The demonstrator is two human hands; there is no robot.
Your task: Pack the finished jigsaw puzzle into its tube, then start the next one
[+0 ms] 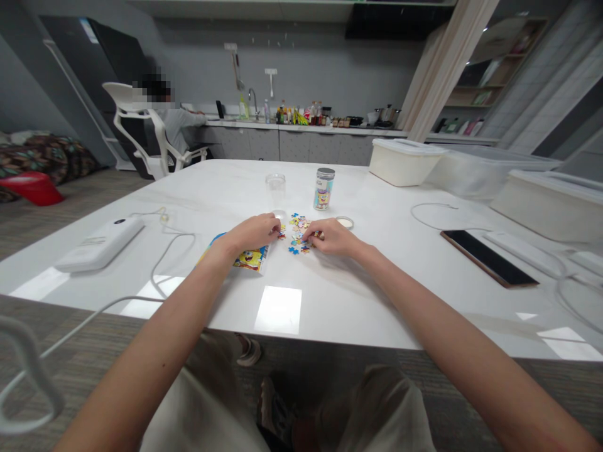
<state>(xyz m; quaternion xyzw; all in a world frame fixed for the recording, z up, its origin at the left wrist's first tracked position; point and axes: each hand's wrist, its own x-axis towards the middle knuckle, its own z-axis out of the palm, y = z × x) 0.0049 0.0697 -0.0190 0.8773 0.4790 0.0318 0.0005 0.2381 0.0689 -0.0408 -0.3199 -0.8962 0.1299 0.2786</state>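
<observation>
The head view looks forward, down across the table (348,301).

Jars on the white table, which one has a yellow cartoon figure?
The right jar, with the silver lid, standing beyond the right hand; the left jar is clear and shows no picture.

Pieces (294,250): blue, yellow, red and pink, mixed
Sheet (249,258): blue with a yellow cartoon face
Jar (323,193): silvery above, yellow cartoon print on pale blue and white below
Clear jar (276,188): colourless
Disc (345,222): cream inside a silvery rim
Surface (221,188): glossy white, faintly veined in grey
Phone (487,257): black, edged brown
Power box (101,245): white
Bucket (32,189): bright red
Bedding (70,154): dark brown, leaf-patterned in green
Chair (162,141): white frame, black back
Trousers (202,405): beige
Wall (311,69): plain grey
Floor (85,358): grey-brown, streaked
</observation>
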